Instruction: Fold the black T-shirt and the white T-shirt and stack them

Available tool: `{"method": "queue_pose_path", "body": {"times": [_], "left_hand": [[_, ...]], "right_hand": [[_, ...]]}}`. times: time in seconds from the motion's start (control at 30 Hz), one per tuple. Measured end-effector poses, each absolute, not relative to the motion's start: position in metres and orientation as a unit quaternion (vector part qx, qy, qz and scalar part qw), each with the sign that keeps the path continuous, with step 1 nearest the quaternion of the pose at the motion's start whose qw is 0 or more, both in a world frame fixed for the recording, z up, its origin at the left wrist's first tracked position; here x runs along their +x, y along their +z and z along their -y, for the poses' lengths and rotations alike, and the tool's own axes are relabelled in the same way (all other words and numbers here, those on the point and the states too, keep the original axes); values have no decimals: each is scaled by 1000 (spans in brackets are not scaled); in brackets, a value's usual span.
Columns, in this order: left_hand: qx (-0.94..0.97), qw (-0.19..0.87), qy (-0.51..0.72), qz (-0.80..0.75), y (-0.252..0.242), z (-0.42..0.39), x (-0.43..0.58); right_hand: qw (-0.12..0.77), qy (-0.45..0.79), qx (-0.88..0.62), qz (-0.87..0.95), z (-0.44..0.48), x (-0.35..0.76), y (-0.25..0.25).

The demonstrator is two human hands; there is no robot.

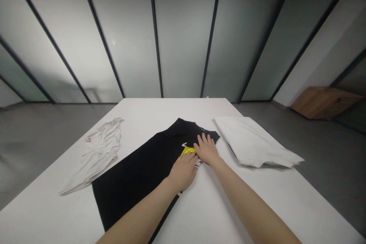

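Observation:
A black T-shirt (137, 175) lies flat on a white table (168, 110), with a yellow print (188, 151) showing near its collar end. My left hand (183, 171) rests palm down on the shirt, just below the yellow patch. My right hand (206, 148) presses flat beside it, fingers spread, over the shirt's upper part. Neither hand grips the cloth. The hands cover part of the print.
A crumpled off-white garment (95, 156) lies on the table's left side, and a folded white garment (251, 143) lies at the right. Beyond the table's far edge stand frosted glass panels (183, 34). A wooden cabinet (324, 103) sits on the grey floor at far right.

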State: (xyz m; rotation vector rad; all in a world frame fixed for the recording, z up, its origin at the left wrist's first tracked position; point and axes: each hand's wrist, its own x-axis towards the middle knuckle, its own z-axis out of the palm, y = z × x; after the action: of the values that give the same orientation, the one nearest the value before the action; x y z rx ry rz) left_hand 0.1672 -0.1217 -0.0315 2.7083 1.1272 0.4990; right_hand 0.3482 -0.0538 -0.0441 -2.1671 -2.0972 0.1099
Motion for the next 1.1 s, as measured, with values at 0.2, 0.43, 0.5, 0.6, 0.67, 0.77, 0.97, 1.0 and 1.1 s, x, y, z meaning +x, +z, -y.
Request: {"method": "queue_pose_path", "body": {"times": [0.2,0.43,0.5,0.6,0.67,0.77,0.97,1.0,1.1], "left_hand": [[913,82,132,-377,-42,132,151],[918,78,132,-366,-45,137,144],[918,78,136,-365,-47,136,144],[916,83,140,-368,-49,136,145],[910,89,148,-377,-47,136,147],[891,119,172,-402,-40,134,150],[827,218,289,-430,-30,125,149],[817,229,310,-428,-30,123,148],[794,247,353,-428,-31,120,146]], "right_hand": [[53,43,-743,666,21,365,-43],[57,35,-762,645,-6,381,-40],[61,32,-763,643,-9,384,-40],[72,25,-762,643,-9,384,-41],[86,18,-761,643,-8,383,-41],[120,3,-760,639,-3,385,-37],[207,-17,-695,688,22,385,-19],[212,-7,-677,704,28,379,-19],[185,21,-669,720,47,349,-28]]}}
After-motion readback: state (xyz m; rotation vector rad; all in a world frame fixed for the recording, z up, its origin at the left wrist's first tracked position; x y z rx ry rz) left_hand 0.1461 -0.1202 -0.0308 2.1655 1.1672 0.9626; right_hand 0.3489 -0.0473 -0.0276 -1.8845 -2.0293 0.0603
